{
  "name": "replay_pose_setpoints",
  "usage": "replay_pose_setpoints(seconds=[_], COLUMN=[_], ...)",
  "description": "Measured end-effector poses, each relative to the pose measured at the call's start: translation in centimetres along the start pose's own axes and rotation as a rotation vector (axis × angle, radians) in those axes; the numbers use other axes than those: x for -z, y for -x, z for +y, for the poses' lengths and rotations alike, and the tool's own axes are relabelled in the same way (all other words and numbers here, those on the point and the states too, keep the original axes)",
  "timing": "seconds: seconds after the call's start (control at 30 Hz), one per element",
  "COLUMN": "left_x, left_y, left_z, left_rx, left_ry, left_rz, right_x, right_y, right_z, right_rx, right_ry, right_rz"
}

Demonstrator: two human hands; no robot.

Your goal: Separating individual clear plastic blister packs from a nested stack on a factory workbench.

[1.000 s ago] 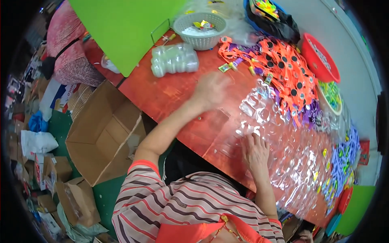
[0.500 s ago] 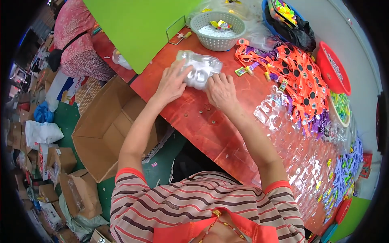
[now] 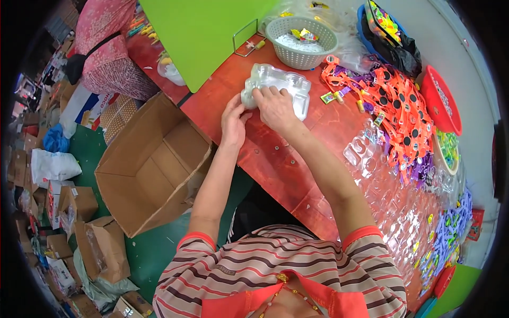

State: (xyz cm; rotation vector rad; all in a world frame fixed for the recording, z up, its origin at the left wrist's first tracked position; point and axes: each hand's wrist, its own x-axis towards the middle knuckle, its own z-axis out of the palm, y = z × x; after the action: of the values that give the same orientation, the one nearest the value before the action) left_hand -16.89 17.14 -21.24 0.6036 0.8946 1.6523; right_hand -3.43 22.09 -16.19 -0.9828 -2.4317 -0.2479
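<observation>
A clear moulded plastic blister tray (image 3: 298, 87), possibly several nested together, lies on the red tabletop in front of me. My left hand (image 3: 234, 121) grips its near left corner, thumb and fingers curled about the edge. Close beside it, my right hand (image 3: 275, 110) bends its fingers over the near edge of the same tray and presses or pinches there. The fingertips of my right hand are partly hidden, so the exact hold does not show.
A grey perforated basket (image 3: 303, 57) stands beyond the tray. Orange toy watches (image 3: 392, 106) are heaped to the right, above many clear blister trays (image 3: 392, 196). A large open cardboard box (image 3: 154, 169) sits at left. A green board (image 3: 199, 37) rises at the back.
The tray has turned on the table. My right hand has shifted left from its right corner to its near edge, and my left hand has slid from its top to the near left corner.
</observation>
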Motion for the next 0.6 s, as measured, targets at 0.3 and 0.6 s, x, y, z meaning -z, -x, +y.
replay_pose_setpoints(seconds=[0.3,0.6], left_x=[1.8,-3.0], left_y=[0.6,6.6], left_z=[3.5,1.1], left_rx=[0.385,0.193], left_ry=[0.112,0.073], left_rz=[-0.269,-0.179], right_x=[5.2,8.5], right_y=[7.8,7.0], right_z=[1.1,-0.5], right_rx=[0.088,-0.415], right_ry=[-0.311,-0.762], right_rz=[-0.100,-0.014])
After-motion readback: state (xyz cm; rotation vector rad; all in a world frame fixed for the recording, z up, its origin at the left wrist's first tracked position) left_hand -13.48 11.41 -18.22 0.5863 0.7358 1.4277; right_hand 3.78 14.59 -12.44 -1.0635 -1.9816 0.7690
